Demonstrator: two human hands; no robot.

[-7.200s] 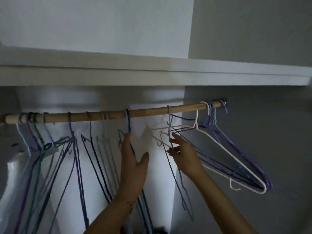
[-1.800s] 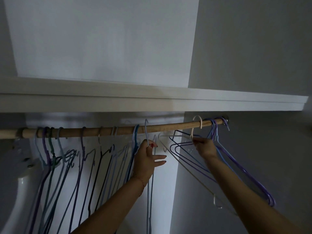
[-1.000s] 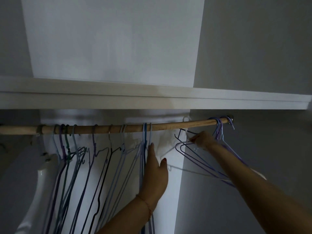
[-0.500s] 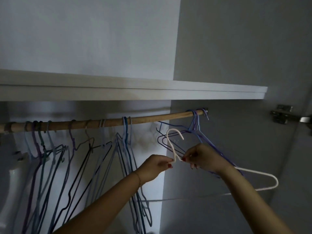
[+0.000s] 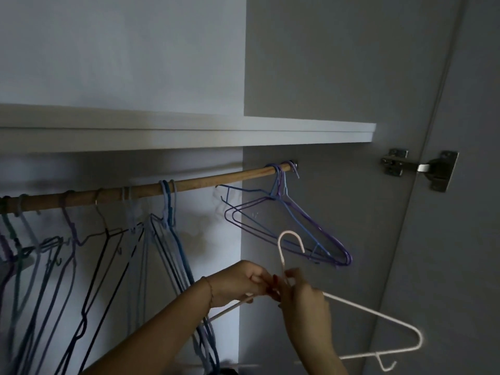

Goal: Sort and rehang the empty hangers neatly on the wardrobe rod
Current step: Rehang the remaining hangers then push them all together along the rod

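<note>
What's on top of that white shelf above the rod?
Only the white shelf's front edge and the wardrobe's bare back wall above show. Its top surface is hidden from below, so any contents cannot be seen.

dim wardrobe, white shelf (image 5: 189,133), door hinge (image 5: 420,169)

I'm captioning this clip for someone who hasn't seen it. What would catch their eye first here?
First, the white hanger held off the rod, low and centre-right, its neck pinched by the left hand and right hand. Above runs the wooden rod, with purple and blue hangers at its right end and a crowd of dark wire hangers at left.
</note>
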